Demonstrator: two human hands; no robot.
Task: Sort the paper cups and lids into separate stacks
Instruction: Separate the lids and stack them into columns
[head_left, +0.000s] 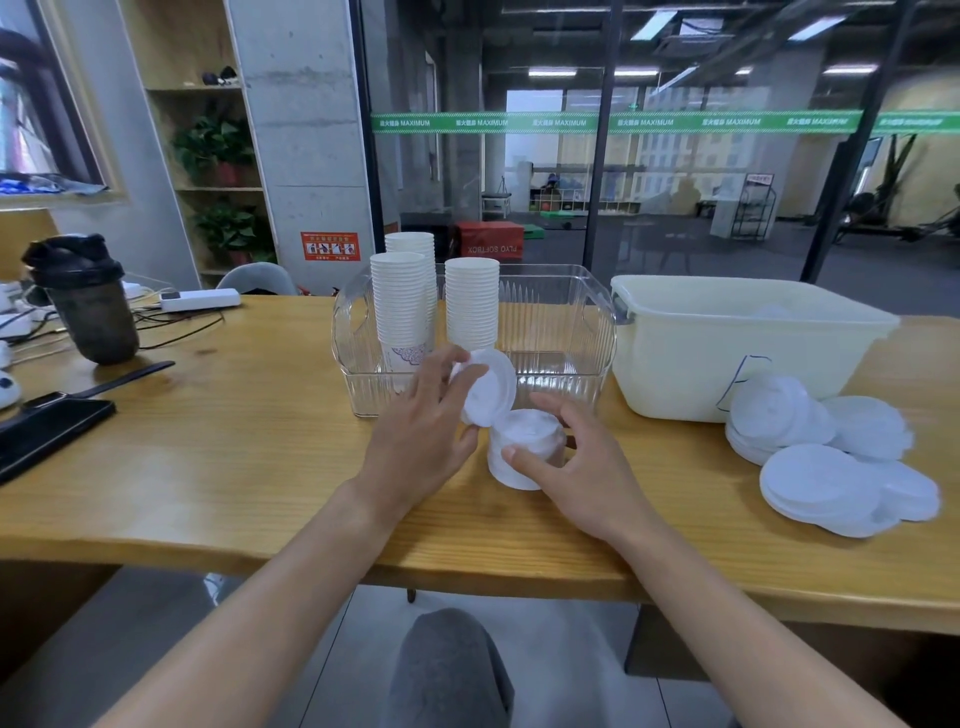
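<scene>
A white paper cup (524, 447) stands on the wooden table (234, 457) in front of me. My right hand (576, 467) grips its side, thumb at the front. My left hand (421, 421) pinches a white lid (491, 392), tilted up just above the cup's rim. Behind them a clear plastic bin (566, 332) holds three tall stacks of white cups (405, 306). A loose heap of white lids (826, 452) lies on the table at the right.
A cream plastic tub (727, 338) stands right of the clear bin. At the left are a dark shaker bottle (88, 301), a black phone (47, 431), a power strip (200, 300) and cables. The table's front edge runs below my wrists.
</scene>
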